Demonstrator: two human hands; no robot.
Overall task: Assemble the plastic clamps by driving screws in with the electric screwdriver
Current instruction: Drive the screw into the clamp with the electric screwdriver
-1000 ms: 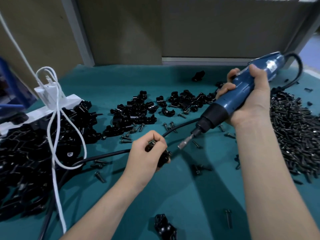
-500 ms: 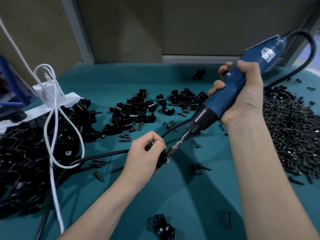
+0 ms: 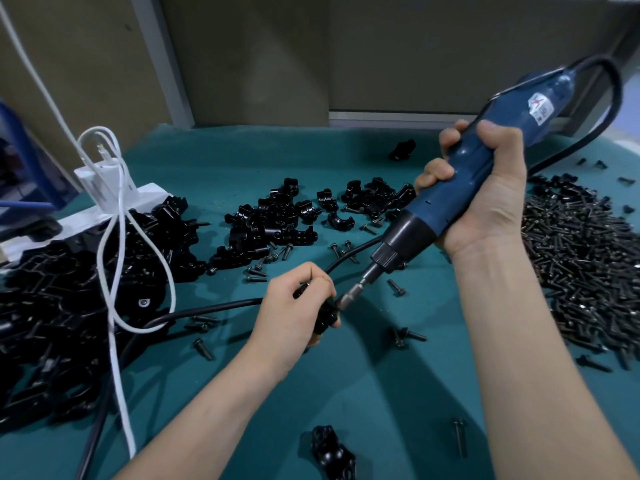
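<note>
From the head camera, the only view, the left hand [image 3: 294, 306] is closed around a black plastic clamp [image 3: 325, 315], pinching it just above the teal table [image 3: 346, 393] so that one face is turned toward the tool. The right hand [image 3: 485, 199] is wrapped firmly round the blue body of the electric screwdriver [image 3: 460, 178], which slants down and inward from it; the bit [image 3: 349, 294] at its lower end meets the clamp right at the left hand's fingertips [image 3: 327, 284]. The screw itself is hidden between bit and clamp, so how deep it sits cannot be told. Judging by this, the step in hand is driving a screw into the held clamp. The next move likely calls for keeping the tool in line with the screw and pressing steadily while the left hand braces the clamp against turning, then lifting the bit away. Beyond the left hand lies a scatter of unassembled clamp halves [image 3: 277, 223] with a few loose screws [image 3: 256, 271]; outward from the right hand spreads the big pile of screws [image 3: 581, 265], the supply for the next piece. Outward from the left hand is a heap of black clamps [image 3: 52, 306] crossed by a white cable [image 3: 117, 237], and the tool's black cord [image 3: 207, 306] runs under the left wrist. One more clamp [image 3: 330, 452] lies near the left forearm.
</note>
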